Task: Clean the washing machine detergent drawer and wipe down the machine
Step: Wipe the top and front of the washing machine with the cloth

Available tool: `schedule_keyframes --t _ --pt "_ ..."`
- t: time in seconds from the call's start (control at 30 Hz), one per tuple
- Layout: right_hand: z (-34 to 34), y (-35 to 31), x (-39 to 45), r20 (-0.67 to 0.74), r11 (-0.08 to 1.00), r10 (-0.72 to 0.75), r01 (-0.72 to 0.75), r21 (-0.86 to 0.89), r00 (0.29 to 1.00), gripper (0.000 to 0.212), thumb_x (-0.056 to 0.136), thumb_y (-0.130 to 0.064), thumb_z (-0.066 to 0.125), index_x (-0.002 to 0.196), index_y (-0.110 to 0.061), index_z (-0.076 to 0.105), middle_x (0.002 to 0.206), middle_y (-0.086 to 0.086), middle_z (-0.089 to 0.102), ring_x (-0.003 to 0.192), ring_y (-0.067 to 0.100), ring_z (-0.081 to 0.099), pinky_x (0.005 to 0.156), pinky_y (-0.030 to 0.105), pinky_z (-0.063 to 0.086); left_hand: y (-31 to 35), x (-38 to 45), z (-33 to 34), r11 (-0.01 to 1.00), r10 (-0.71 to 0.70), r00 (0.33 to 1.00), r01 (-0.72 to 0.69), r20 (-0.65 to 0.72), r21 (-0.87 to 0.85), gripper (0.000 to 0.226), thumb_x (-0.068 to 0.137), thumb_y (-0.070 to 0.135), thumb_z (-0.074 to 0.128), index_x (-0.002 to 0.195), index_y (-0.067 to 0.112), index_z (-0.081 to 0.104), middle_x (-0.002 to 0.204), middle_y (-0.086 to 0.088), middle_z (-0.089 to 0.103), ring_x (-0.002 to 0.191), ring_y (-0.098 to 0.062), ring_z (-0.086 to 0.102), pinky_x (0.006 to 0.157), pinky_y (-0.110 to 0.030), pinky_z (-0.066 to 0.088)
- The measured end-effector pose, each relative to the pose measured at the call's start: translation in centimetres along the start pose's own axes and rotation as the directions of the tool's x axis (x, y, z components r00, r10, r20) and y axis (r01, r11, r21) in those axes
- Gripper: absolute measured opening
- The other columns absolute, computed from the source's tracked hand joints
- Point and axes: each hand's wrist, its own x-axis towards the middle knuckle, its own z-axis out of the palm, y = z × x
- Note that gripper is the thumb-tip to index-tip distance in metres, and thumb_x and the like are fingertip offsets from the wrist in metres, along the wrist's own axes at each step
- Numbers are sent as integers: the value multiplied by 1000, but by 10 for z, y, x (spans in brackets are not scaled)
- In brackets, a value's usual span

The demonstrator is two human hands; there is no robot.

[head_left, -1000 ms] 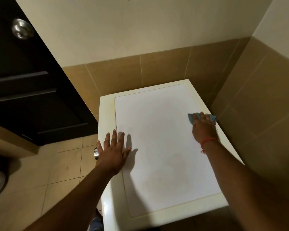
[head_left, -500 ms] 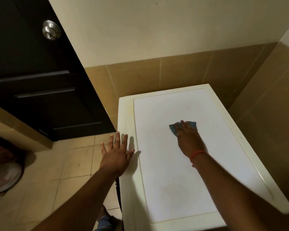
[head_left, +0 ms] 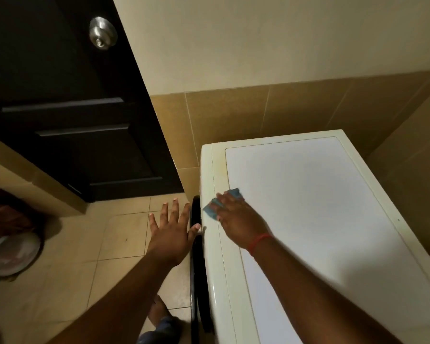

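Observation:
The cream washing machine [head_left: 320, 207] fills the right half of the head view, seen from above, with its flat white top panel facing up. My right hand [head_left: 238, 219] presses a small blue cloth [head_left: 210, 211] onto the top at its left edge, fingers laid over the cloth. A red string is tied round that wrist. My left hand [head_left: 170, 234] is off the top, fingers spread over the floor beside the machine, its thumb tip by the cream edge. The black round door rim [head_left: 196, 269] shows below that edge. The detergent drawer is not in view.
A dark panelled door [head_left: 72, 120] with a metal knob [head_left: 102, 33] stands to the left. Tan tiled walls close in behind and to the right of the machine. A pale rounded object [head_left: 13, 254] lies on the tiled floor at far left. My foot [head_left: 159, 311] is beside the machine.
My right hand has swept the blue cloth from the right side across the top to its left edge. My left hand has lifted off the top and moved out beside the machine.

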Motion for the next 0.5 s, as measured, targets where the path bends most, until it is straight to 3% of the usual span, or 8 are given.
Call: schedule_keyframes --t 0.07,0.1,0.2,0.23,0.33,0.37,0.47,0.5 --pt "-4 2 11 -41 951 308 -307 30 950 58 89 -8 54 143 -21 42 151 7 38 142 30 31 116 44 24 -11 5 -1 1000 -6 1000 6 -1 -3 75 89 69 -2 154 34 -14 162 -3 -21 148 -29 -21 117 -58 -8" --pt "-1 -4 19 -36 947 320 -319 35 947 59 88 -10 54 144 -21 41 153 8 36 143 31 29 116 46 23 -15 7 -1 1000 -8 1000 8 -3 -4 76 87 70 -5 154 33 -15 162 -3 -21 148 -29 -21 116 -58 -8" --pt "12 -20 36 54 1000 -31 31 8 998 55 91 -17 48 144 -26 41 153 4 35 144 27 26 118 48 22 -24 14 -2 1000 -2 1000 2 2 2 78 85 71 -8 153 34 -15 162 -3 -20 148 -29 -20 116 -58 -8" --pt "11 -14 41 61 999 -49 49 -10 997 54 91 -17 47 143 -28 41 153 3 36 143 26 27 117 48 23 -26 17 -3 1000 2 1000 -2 4 7 78 84 71 -9 153 34 -15 163 -3 -20 149 -29 -20 116 -58 -8" --pt "6 4 47 -37 943 333 -332 34 942 59 88 -12 55 144 -24 41 153 7 37 143 29 30 116 48 25 -29 26 -4 999 24 1000 -24 2 21 76 87 70 -8 154 34 -13 163 -3 -17 149 -30 -17 117 -60 -6" --pt "8 1 47 -63 942 334 -333 33 940 61 87 -11 58 144 -22 41 153 8 37 143 30 30 115 47 24 -28 29 -4 999 33 999 -33 -4 21 75 89 70 -5 154 34 -12 163 -3 -17 149 -30 -17 117 -60 -5" --pt "12 5 43 -59 997 18 -23 -72 998 59 87 -9 59 143 -23 43 150 7 42 140 28 36 113 43 27 -24 39 -6 997 67 997 -67 -22 26 72 92 68 0 154 34 -12 163 -3 -18 150 -31 -16 117 -61 -4" --pt "8 18 41 -55 996 38 -43 -82 998 59 88 -8 56 143 -23 42 149 6 42 140 27 36 113 43 29 -22 42 -6 997 77 997 -77 -23 33 72 92 68 -1 154 34 -12 163 -3 -19 149 -31 -17 117 -61 -3"
